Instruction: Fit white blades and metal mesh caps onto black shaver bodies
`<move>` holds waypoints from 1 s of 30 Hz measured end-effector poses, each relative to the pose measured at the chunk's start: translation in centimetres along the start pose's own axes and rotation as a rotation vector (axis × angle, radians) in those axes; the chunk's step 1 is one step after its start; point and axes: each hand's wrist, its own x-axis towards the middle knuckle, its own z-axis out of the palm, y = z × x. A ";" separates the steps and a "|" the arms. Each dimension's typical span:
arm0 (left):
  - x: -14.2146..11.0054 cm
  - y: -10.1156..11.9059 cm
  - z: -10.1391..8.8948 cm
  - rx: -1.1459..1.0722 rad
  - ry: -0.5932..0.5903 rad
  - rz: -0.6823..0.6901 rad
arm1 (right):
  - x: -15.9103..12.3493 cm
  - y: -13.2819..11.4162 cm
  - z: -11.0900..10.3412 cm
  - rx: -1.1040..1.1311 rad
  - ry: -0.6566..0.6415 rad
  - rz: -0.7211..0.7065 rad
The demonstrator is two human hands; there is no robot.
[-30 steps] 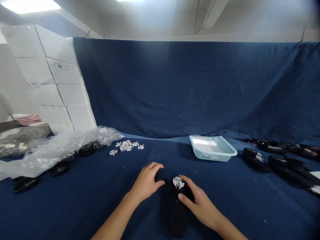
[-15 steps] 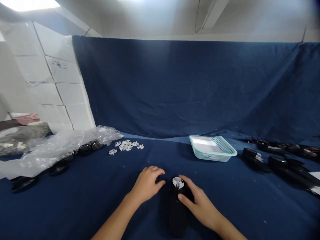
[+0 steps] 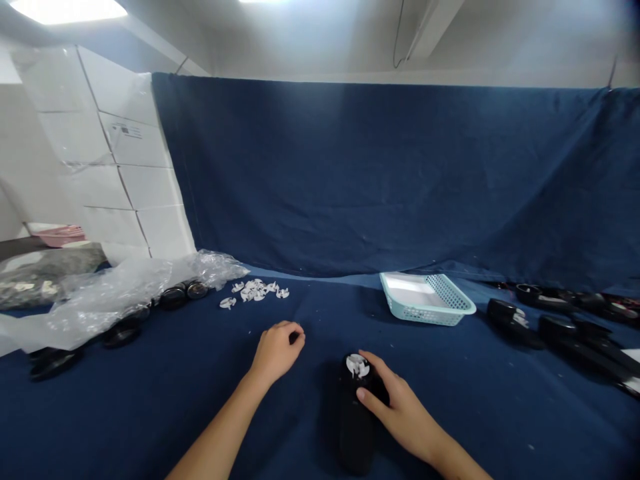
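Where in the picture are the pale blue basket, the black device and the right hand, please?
Pale blue basket (image 3: 425,313): head view, on its front wall.
Black device (image 3: 356,423): head view, on its long body.
Right hand (image 3: 400,405): head view, on its back.

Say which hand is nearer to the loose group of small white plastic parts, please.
Left. The left hand is on the near side of the white parts, apart from them; the right hand is farther off, to their right, on the long black device.

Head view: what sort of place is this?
Probably a workshop bench for small parts: the right hand holds a black casing, loose white parts lie on blue cloth, and white boxes are stacked at the left.
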 end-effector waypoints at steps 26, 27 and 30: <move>-1.9 5.8 -1.6 -0.431 -0.100 0.047 | 0.1 0.2 0.2 -0.031 0.003 0.004; -1.9 5.9 -1.4 -0.522 -0.100 0.042 | 0.1 0.2 0.2 -0.028 0.007 0.003; -2.2 6.4 -0.6 -0.672 -0.071 0.031 | 0.0 0.2 0.3 -0.008 0.018 -0.002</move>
